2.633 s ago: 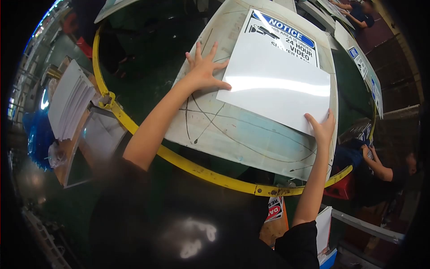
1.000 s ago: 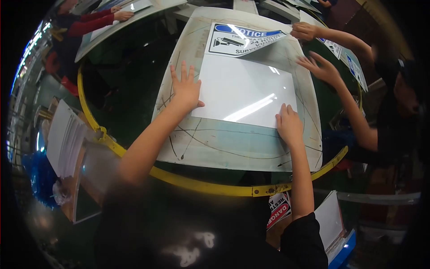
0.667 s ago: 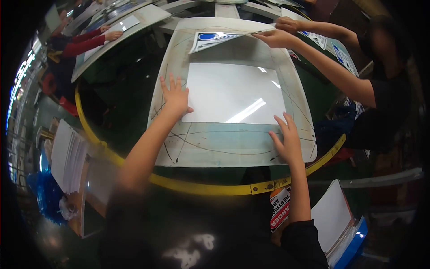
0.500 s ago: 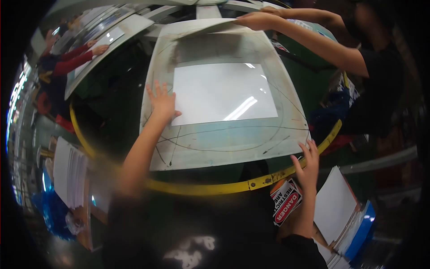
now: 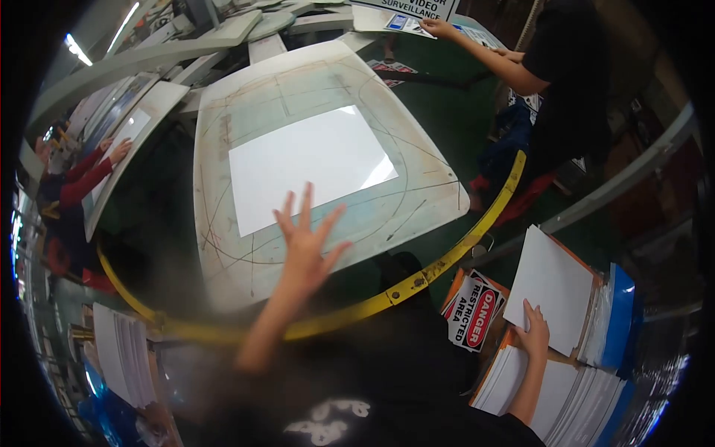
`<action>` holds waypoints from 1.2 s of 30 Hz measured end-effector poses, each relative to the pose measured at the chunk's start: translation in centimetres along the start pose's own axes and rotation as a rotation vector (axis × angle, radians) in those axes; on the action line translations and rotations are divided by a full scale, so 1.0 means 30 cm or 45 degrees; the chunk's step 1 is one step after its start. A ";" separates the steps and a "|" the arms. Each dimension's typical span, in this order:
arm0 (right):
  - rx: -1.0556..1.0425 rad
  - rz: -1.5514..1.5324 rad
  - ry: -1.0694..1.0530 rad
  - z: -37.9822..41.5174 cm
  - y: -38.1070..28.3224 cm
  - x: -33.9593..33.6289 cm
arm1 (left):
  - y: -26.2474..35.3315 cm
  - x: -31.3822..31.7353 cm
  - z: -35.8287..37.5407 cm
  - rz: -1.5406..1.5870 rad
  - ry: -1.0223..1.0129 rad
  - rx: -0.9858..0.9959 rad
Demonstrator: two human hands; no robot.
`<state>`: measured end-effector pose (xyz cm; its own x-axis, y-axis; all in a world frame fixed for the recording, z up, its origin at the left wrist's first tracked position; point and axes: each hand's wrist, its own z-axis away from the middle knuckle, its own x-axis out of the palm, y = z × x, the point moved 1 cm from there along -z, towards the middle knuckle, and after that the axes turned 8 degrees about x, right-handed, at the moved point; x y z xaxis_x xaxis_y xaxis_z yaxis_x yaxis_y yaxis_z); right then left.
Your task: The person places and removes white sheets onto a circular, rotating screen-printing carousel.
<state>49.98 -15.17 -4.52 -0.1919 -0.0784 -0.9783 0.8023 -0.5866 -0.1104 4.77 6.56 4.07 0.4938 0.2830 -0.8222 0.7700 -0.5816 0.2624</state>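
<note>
A blank white sheet (image 5: 313,167) lies flat on a pale, stained board (image 5: 417,160) marked with curved and straight lines. My left hand (image 5: 304,252) hovers around the board's near edge, just short of the sheet, fingers spread and nothing in them. Down at the right, my right hand (image 5: 534,331) rests with extended fingers on the lower edge of a stack of white sheets (image 5: 547,287). Left of that hand is a pile of "DANGER RESTRICTED AREA" signs (image 5: 475,311).
A yellow curved rail (image 5: 387,296) runs between me and the board. At the upper right, a co-worker (image 5: 573,67) holds a "VIDEO SURVEILLANCE" sign (image 5: 408,7). Another person in red sleeves (image 5: 78,182) works at a board on the left. More stacked sheets (image 5: 123,354) stand lower left.
My left hand has left the sheet's left edge and drawn back. My right hand went from the board's corner to the sheet stack. The co-worker's hands moved away from the board's far end.
</note>
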 end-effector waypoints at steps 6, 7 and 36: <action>-0.087 -0.024 0.448 0.020 0.013 -0.031 | 0.203 -0.007 0.062 0.445 -0.077 0.175; -0.086 -0.021 0.540 0.024 0.023 -0.042 | 0.222 -0.006 0.075 0.477 -0.102 0.170; -1.131 -0.503 0.515 0.163 -0.634 -0.162 | 0.491 -0.048 0.085 2.003 0.224 -1.351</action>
<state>32.88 -7.57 3.18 -0.4585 0.3608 -0.8121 0.8813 0.3024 -0.3632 14.38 -4.36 7.83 0.8707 0.1425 0.4708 -0.4918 0.2686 0.8282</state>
